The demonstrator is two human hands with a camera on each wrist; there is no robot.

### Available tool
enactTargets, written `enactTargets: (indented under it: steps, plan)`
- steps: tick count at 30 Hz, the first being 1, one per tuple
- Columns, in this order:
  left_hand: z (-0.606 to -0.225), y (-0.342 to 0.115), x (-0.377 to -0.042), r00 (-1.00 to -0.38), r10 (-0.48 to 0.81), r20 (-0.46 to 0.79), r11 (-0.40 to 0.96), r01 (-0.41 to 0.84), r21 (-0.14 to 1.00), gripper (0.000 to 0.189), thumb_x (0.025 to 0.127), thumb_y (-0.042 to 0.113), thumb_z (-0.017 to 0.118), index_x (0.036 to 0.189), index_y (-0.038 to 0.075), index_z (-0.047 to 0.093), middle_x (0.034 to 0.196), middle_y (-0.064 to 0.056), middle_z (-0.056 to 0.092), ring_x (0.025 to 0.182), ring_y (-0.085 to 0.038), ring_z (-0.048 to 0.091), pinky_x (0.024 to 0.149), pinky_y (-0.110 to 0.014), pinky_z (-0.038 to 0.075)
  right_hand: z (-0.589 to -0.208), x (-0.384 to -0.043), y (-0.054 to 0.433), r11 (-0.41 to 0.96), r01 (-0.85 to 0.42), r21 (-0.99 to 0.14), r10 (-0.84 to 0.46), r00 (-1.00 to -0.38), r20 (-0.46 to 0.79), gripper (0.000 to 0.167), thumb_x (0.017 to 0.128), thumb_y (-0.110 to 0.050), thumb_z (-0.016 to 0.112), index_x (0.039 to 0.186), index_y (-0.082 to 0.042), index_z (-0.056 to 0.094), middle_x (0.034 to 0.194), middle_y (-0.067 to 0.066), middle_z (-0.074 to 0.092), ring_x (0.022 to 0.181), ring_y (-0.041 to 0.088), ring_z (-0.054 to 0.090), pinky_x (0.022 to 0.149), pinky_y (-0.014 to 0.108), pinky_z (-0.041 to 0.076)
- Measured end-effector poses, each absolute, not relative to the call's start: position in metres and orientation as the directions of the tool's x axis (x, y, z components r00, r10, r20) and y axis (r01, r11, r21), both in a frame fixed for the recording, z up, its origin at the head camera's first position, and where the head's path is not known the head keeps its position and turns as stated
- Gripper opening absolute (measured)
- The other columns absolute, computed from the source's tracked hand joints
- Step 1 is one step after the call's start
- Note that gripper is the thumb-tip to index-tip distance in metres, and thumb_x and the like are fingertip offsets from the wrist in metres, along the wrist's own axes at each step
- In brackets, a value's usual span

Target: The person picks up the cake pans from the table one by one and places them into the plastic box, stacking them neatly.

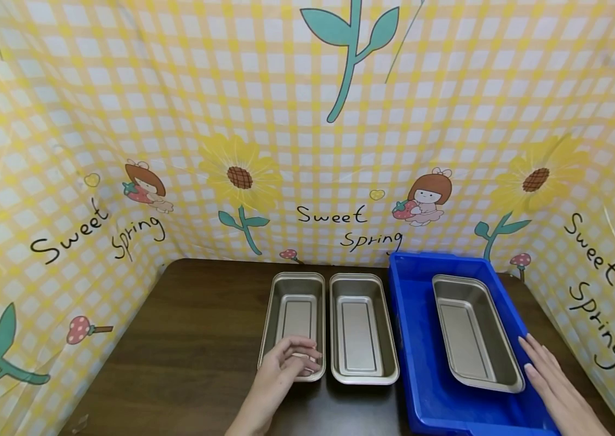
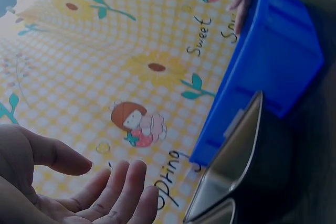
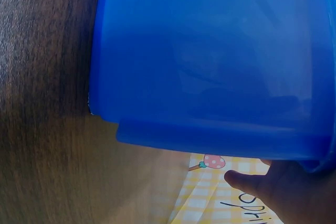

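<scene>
My left hand (image 1: 280,376) hovers over the near end of the left metal loaf pan (image 1: 295,309), fingers loosely bent and holding nothing. In the left wrist view the fingers and thumb of that left hand (image 2: 100,195) are apart. Beside that pan stands a second loaf pan (image 1: 358,336). A third loaf pan (image 1: 468,333) sits slightly askew inside a blue plastic bin (image 1: 424,369), towards its right side. My right hand (image 1: 555,384) lies along the bin's right rim with fairly straight fingers; whether it touches the rim, I cannot tell.
Everything stands on a dark wooden table (image 1: 193,339). A yellow checked cloth (image 1: 307,151) with printed flowers and figures hangs behind and along both sides. The bin's tall wall (image 3: 210,66) fills much of the right wrist view.
</scene>
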State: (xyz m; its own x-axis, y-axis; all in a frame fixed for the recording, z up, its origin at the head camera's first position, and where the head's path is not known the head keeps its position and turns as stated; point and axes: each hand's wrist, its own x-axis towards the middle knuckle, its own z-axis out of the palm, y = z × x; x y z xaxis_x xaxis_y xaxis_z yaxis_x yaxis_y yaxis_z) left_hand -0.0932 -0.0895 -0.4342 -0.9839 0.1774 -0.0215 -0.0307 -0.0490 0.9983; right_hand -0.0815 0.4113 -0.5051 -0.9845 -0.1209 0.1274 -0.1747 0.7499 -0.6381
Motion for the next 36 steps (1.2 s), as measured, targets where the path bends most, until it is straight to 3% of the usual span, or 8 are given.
enactTargets:
  steps: [12,15,19,22,26,29,31,36]
  plan:
    - [-0.449,-0.109,-0.097,-0.994,0.090,-0.061,-0.020,-0.063,0.998,0.032,0.096,-0.004,0.054,0.126,-0.013,0.059,0.107,-0.013,0.071,0.094,-0.026,0.070,0.083,-0.034,0.062,-0.507,-0.082,0.411,0.760,-0.193,-0.621,-0.123,-0.980,0.153,0.058,0.117,-0.023,0.033,0.166,0.005,0.020,0.168,0.038,0.012,0.141,-0.018,-0.019,0.103,0.009,-0.017]
    - [-0.454,-0.113,-0.096,-0.994,0.084,-0.065,-0.028,-0.068,0.997,0.031,0.096,-0.005,0.054,0.126,-0.014,0.058,0.107,-0.014,0.071,0.093,-0.024,0.070,0.083,-0.033,0.062,-0.507,-0.082,0.412,0.756,-0.177,-0.630,-0.117,-0.984,0.136,0.058,0.117,-0.023,0.033,0.166,0.005,0.020,0.168,0.038,0.011,0.147,-0.007,-0.022,0.104,0.011,-0.018]
    - [-0.461,-0.119,-0.095,-0.994,0.076,-0.079,-0.036,-0.082,0.996,0.032,0.098,-0.004,0.054,0.127,-0.016,0.057,0.107,-0.015,0.072,0.092,-0.023,0.071,0.082,-0.030,0.062,-0.505,-0.082,0.413,0.732,-0.143,-0.666,-0.109,-0.990,0.093,0.060,0.117,-0.026,0.031,0.167,0.004,0.016,0.169,0.038,0.006,0.155,0.023,-0.025,0.119,0.039,-0.025]
    - [-0.465,-0.125,-0.095,-0.993,0.070,-0.100,-0.033,-0.102,0.994,0.032,0.099,-0.003,0.053,0.128,-0.017,0.056,0.107,-0.015,0.073,0.091,-0.023,0.072,0.083,-0.030,0.061,-0.504,-0.082,0.412,0.726,-0.142,-0.673,-0.111,-0.990,0.089,0.060,0.117,-0.027,0.031,0.167,0.003,0.015,0.170,0.037,0.005,0.154,0.014,-0.025,0.118,0.050,-0.026]
    - [-0.472,-0.133,-0.095,-0.993,0.043,-0.111,-0.029,-0.112,0.993,0.031,0.099,-0.003,0.053,0.127,-0.017,0.056,0.106,-0.015,0.073,0.089,-0.022,0.072,0.082,-0.030,0.062,-0.504,-0.081,0.411,0.740,-0.157,-0.654,-0.114,-0.988,0.109,0.059,0.117,-0.025,0.031,0.167,0.004,0.017,0.169,0.037,0.007,0.146,-0.008,-0.023,0.113,0.028,-0.023]
    - [-0.476,-0.137,-0.096,-0.995,0.009,-0.104,-0.035,-0.104,0.994,0.031,0.098,-0.005,0.054,0.126,-0.018,0.056,0.105,-0.016,0.074,0.087,-0.020,0.072,0.080,-0.028,0.062,-0.502,-0.081,0.412,0.725,-0.140,-0.675,-0.114,-0.990,0.083,0.060,0.117,-0.026,0.030,0.167,0.003,0.014,0.169,0.038,0.004,0.154,0.015,-0.025,0.118,0.040,-0.026]
    - [-0.477,-0.140,-0.096,-0.995,-0.012,-0.100,-0.041,-0.099,0.994,0.030,0.098,-0.006,0.054,0.125,-0.019,0.056,0.106,-0.018,0.074,0.086,-0.019,0.072,0.079,-0.028,0.062,-0.501,-0.082,0.412,0.711,-0.121,-0.693,-0.112,-0.992,0.059,0.061,0.118,-0.028,0.030,0.168,0.002,0.012,0.170,0.037,0.002,0.155,0.028,-0.026,0.119,0.058,-0.025]
    - [-0.480,-0.146,-0.096,-0.993,-0.036,-0.114,-0.042,-0.113,0.993,0.030,0.098,-0.007,0.052,0.125,-0.018,0.056,0.107,-0.019,0.073,0.085,-0.019,0.072,0.079,-0.028,0.062,-0.499,-0.082,0.413,0.700,-0.104,-0.706,-0.110,-0.993,0.037,0.062,0.118,-0.030,0.029,0.168,0.002,0.011,0.170,0.037,0.001,0.155,0.032,-0.026,0.116,0.071,-0.022]
